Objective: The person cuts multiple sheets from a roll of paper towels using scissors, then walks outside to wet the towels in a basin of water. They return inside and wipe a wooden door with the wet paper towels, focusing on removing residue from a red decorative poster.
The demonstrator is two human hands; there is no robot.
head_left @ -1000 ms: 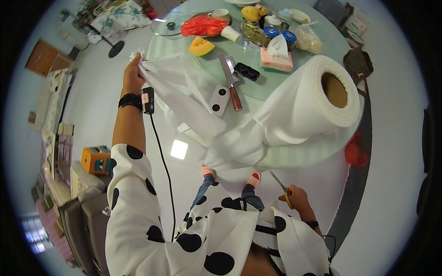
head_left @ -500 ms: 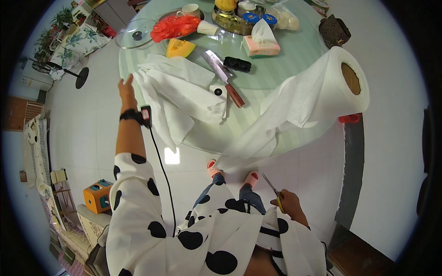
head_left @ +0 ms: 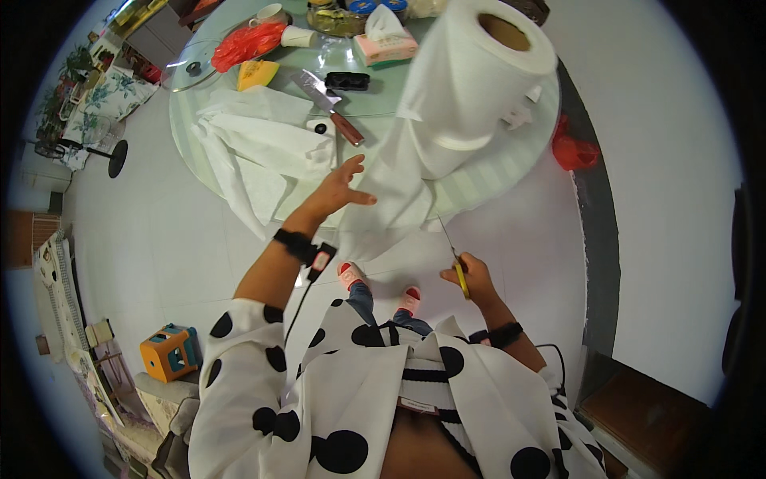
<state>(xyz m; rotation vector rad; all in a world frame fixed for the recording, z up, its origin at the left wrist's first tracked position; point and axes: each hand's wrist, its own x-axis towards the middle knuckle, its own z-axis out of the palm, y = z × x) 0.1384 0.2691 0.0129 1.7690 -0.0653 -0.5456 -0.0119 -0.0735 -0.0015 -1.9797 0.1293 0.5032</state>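
My right hand (head_left: 477,279) is closed round the yellow handles of a pair of scissors (head_left: 461,275), whose blades point up toward the table's near edge. Over that edge reaches my left hand (head_left: 339,191), thumb and fingers apart, holding nothing. It is beside the loose end of a large roll of white paper towel (head_left: 471,88). The roll stands tilted at the table's right, its sheet hanging past the near edge. Several separated white sheets (head_left: 247,136) lie spread on the left. A cleaver (head_left: 331,108) with a wooden handle rests beyond my left hand.
On the round glass table (head_left: 511,176) are a black object (head_left: 347,81), a tissue box (head_left: 386,48), a melon wedge (head_left: 257,74), a red plastic bag (head_left: 247,45) and a glass lid (head_left: 191,72). Another red bag (head_left: 573,148) hangs at the right edge. A cable trails from my left wrist.
My left hand has moved right, from the table's left side to beside the loose towel end. My right hand has risen with the scissors toward the table. The view has shifted too.
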